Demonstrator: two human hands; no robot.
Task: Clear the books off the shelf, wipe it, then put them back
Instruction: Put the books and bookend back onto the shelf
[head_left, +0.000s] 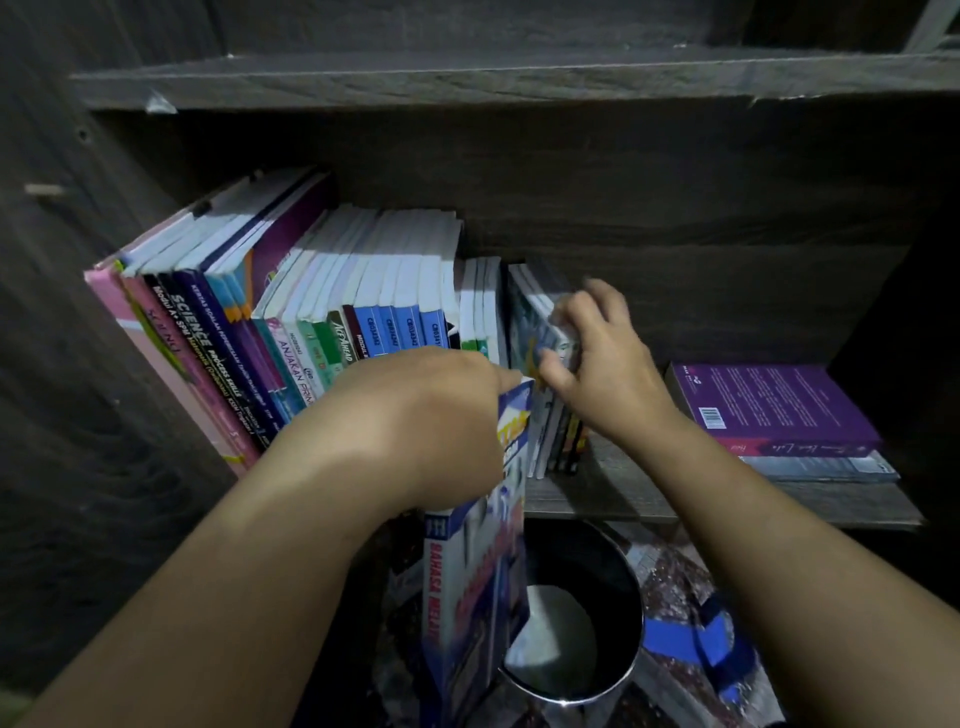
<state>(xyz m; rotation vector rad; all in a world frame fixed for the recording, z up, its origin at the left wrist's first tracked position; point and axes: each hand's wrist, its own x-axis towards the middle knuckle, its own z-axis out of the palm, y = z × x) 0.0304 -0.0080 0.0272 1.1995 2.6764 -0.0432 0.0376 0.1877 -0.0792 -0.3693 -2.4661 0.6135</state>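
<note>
Left hand (415, 415) grips the top edge of a blue Bahasa Melayu book (467, 597); the book stands upright, its lower half hanging past the front edge of the shelf board (727, 501), so it's half in, half out. Right hand (608, 374) has fingers curled over the tops of the slim books (524, 312) just right of the gap, apparently pinching them; blurred, so the grip is not sure. Main row of workbooks (311, 312) leans left, on the shelf; purple book stack (779, 400) lies flat at the right end. Black round container (587, 571) sits below the edge.

Can't tell whether the blue book is going in or coming out. Either way: keep the slim books braced so they don't topple into the gap; move the blue book straight along its slot; support its overhang, since a slip likely drops it toward the container.
</note>
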